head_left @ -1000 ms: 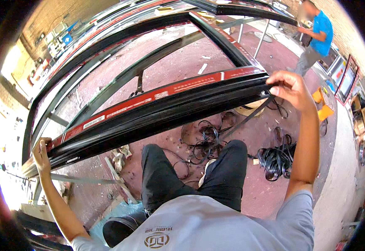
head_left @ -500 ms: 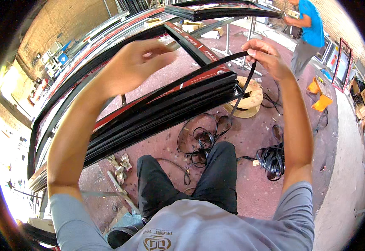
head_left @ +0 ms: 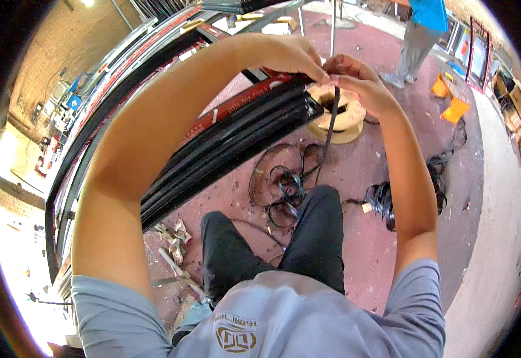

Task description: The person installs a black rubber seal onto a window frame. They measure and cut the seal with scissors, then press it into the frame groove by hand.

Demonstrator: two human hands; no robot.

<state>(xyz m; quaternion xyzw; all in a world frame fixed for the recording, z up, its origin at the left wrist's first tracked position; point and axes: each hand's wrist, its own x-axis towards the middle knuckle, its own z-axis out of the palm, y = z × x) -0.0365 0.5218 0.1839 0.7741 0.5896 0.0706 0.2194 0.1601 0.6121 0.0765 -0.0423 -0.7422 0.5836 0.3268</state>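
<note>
The right grip (head_left: pixel 360 85) pinches a thin, flexible black strip (head_left: pixel 332 119) just beside the end of a long, ridged black frame bar (head_left: pixel 242 141); the strip hangs toward tangled black loops (head_left: pixel 288 186) on the reddish floor (head_left: pixel 359 170). The left grip (head_left: pixel 298 56) meets the right, but I cannot tell whether it is closed

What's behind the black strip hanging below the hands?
Behind the black strip: a cream spool with a dark opening, and reddish floor lower down. The strip hides a narrow slice of the spool; the right hand covers part of its upper edge.
</note>
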